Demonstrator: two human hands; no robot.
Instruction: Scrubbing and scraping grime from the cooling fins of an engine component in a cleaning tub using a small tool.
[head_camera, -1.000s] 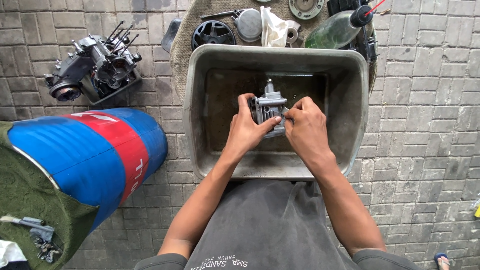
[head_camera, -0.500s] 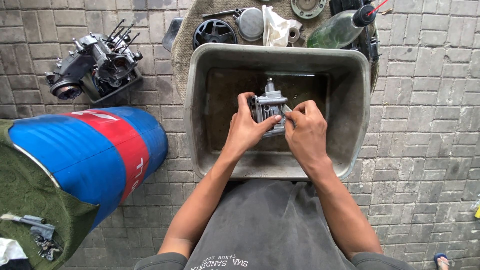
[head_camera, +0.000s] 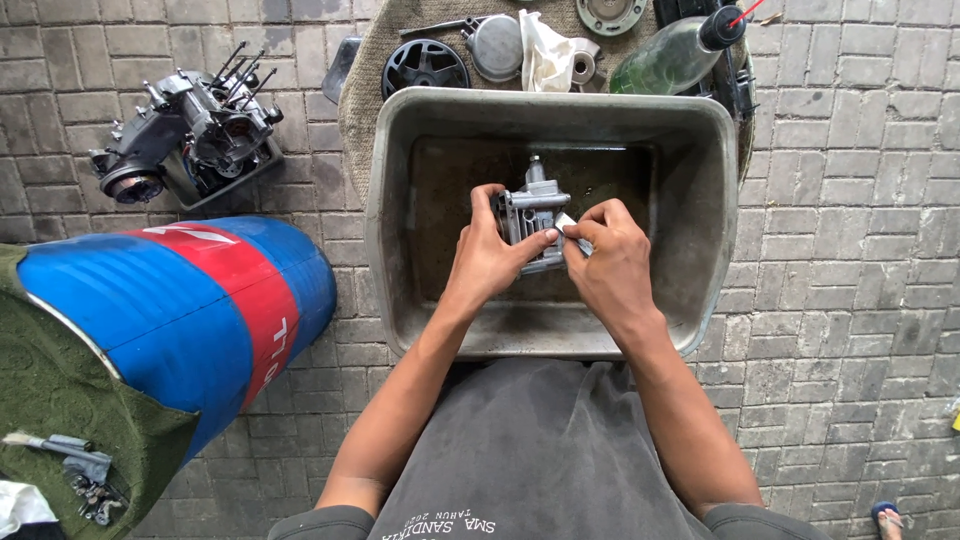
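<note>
Both hands grip one small grey metal engine part (head_camera: 533, 215) over the middle of the big grey plastic tub (head_camera: 395, 200). The left hand (head_camera: 490, 262) wraps around its left side, thumb on the front. The right hand (head_camera: 612, 262) pinches its right edge, with a small pale scrap between the fingers.

The part looks ribbed and blocky, with a short stub sticking up on top. It is dull silver and looks wet or oily.

The tub has a brown, dirty floor and thick rounded rims. There is open room inside it all around the hands.

At the upper left sits a greasy engine block (head_camera: 190, 125) on the grey paving bricks (head_camera: 850, 250). A blue and red metal drum (head_camera: 180, 310) lies at the left, close to the tub's left rim. A green plastic bottle (head_camera: 675, 58) lies at the top, just behind the far rim.
</note>
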